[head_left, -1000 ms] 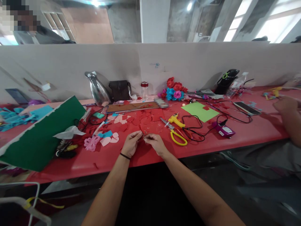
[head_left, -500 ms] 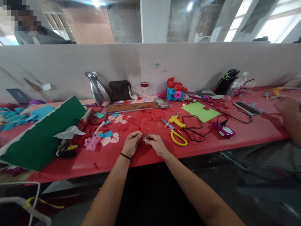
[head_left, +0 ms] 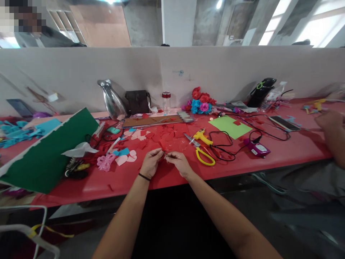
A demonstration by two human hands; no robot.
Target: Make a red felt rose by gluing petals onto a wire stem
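Observation:
My left hand [head_left: 151, 163] is closed in a pinch on a small red paper piece [head_left: 162, 145] that sticks up past the fingertips. Close beside it, my right hand [head_left: 180, 164] pinches at the lower end of that piece; the fingers hide most of the contact. Both hands are just above the near part of the red table [head_left: 172, 180]. To the left lie pink paper petals [head_left: 123, 160] and a pink flower-shaped plastic item [head_left: 105, 163]. Yellow-handled scissors [head_left: 205, 157] and a yellow glue gun [head_left: 202, 137] rest to the right.
Red paper scraps cover the table beyond my hands. A green board [head_left: 54, 154] leans at left. Behind stand a metal jug [head_left: 111, 99], a glass jar [head_left: 166, 103] and paper roses [head_left: 202, 102]. Black cords run near a purple box [head_left: 257, 148]. Another person's hand [head_left: 330, 122] is at far right.
My hands stay together in nearly the same place, with slight finger movement. The red paper piece looks tilted a little differently. The whole view has shifted slightly.

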